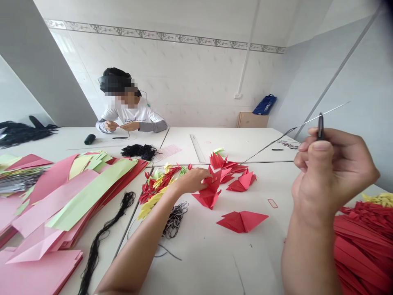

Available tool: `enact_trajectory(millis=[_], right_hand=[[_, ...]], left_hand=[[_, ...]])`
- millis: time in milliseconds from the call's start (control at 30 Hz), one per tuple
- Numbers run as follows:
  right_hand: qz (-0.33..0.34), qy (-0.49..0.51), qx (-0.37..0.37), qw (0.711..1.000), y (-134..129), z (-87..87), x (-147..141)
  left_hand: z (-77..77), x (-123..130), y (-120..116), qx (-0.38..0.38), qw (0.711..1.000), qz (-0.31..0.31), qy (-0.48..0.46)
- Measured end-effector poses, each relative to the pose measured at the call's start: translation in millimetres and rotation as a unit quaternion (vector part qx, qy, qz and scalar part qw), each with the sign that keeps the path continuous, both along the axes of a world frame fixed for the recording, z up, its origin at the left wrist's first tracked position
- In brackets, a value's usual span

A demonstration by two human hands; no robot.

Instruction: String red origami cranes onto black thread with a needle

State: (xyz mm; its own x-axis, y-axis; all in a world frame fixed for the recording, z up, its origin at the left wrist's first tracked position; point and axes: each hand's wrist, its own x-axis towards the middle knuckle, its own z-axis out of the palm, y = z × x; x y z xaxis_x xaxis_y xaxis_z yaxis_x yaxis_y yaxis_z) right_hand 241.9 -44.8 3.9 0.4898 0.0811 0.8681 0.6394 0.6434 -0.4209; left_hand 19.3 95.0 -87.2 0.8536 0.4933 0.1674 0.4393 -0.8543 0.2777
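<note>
My right hand [333, 164] is raised at the right, fingers closed round a small black-handled tool [320, 131]. A long thin needle [333, 109] crosses the tool's tip; how the two meet is unclear. Black thread [270, 144] slants from the needle's left end down to the red folded papers. My left hand [195, 180] reaches over the table, its fingers closed on a red folded-paper crane [210, 190]. Close by lie several more red cranes [242, 182], and one with spread wings [242, 221] sits nearer me.
Stacked coloured paper [92, 192] covers the left side. Black thread hanks [104, 233] and grey cord [175, 221] lie near my left forearm. Red folded strips [365, 241] are heaped at right. Across the table, a person [132, 112] works beside a ruler [197, 148] and black thread [139, 151].
</note>
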Motion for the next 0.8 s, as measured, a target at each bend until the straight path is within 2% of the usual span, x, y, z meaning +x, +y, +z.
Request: enact_trajectory(millis=[67, 133, 233, 333, 400, 467, 533, 600, 667, 800], right_hand=[[0.003, -0.003, 0.006, 1.0, 1, -0.7, 0], [0.018, -0.004, 0.009, 1.0, 3, -1.5, -1], [0.026, -0.012, -0.013, 1.0, 6, -4.0, -4], [0.034, -0.02, -0.044, 0.998, 5, -7.1, -10], [0.056, -0.06, -0.094, 0.992, 3, -8.1, -14], [0.086, -0.131, -0.164, 0.974, -1, -8.1, -18], [0.118, -0.199, -0.221, 0.947, -3, -7.7, -23], [0.15, -0.235, -0.253, 0.926, -4, -7.5, -27], [0.176, -0.253, -0.273, 0.911, -4, -7.7, -30], [0.187, -0.272, -0.28, 0.902, -3, -8.7, -34]], left_hand=[[-4.7, -3, 6, -0.052, 0.998, -0.037, -0.009], [-7.9, -4, 9, -0.082, 0.995, -0.046, -0.016], [-4.8, -3, 7, -0.078, 0.995, 0.009, -0.053], [13.0, -2, -5, -0.059, 0.983, 0.076, -0.157], [31.2, -3, -18, -0.075, 0.963, 0.092, -0.242], [50.6, -6, -35, -0.143, 0.934, 0.041, -0.324], [67.4, -11, -52, -0.24, 0.888, -0.033, -0.391], [79.4, -15, -68, -0.308, 0.86, -0.063, -0.403], [86.5, -19, -78, -0.321, 0.858, -0.057, -0.397], [90.6, -24, -84, -0.286, 0.883, -0.011, -0.371]])
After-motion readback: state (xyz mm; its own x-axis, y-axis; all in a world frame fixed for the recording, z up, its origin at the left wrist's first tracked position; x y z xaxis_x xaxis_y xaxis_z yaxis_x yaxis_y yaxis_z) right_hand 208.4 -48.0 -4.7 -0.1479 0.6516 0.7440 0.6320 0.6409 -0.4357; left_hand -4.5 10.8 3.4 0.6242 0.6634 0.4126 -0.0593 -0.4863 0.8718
